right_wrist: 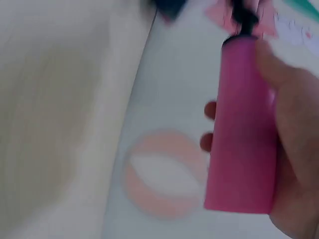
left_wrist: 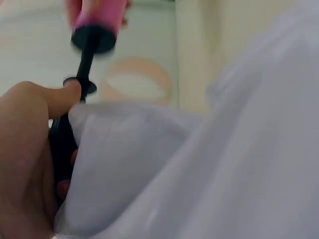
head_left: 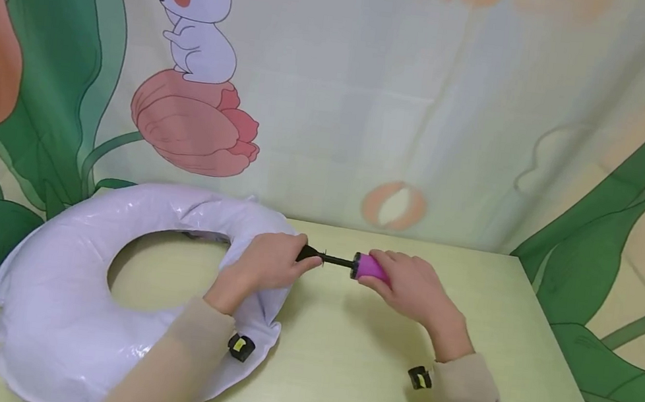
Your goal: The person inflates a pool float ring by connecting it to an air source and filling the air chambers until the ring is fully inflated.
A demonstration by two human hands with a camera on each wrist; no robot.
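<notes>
A white inflatable swim ring [head_left: 56,283], puffed but wrinkled at its edges, lies on the left of the table. My left hand [head_left: 271,258] grips the black end piece [head_left: 308,254] of a hand pump at the ring's right side. From there a thin black rod [head_left: 339,261] runs into the pump's pink barrel [head_left: 371,268]. My right hand [head_left: 414,288] holds that barrel, its thumb and fingers wrapped around it [right_wrist: 244,129]. In the left wrist view, white vinyl [left_wrist: 224,174] lies against the black piece [left_wrist: 61,154]; whether the pump joins a valve is hidden.
The pale yellow table [head_left: 337,388] reaches back to a printed curtain [head_left: 334,96] with a rabbit and tulips. Small black wrist devices [head_left: 242,348] sit at both cuffs. The ring takes up most of the table's left half.
</notes>
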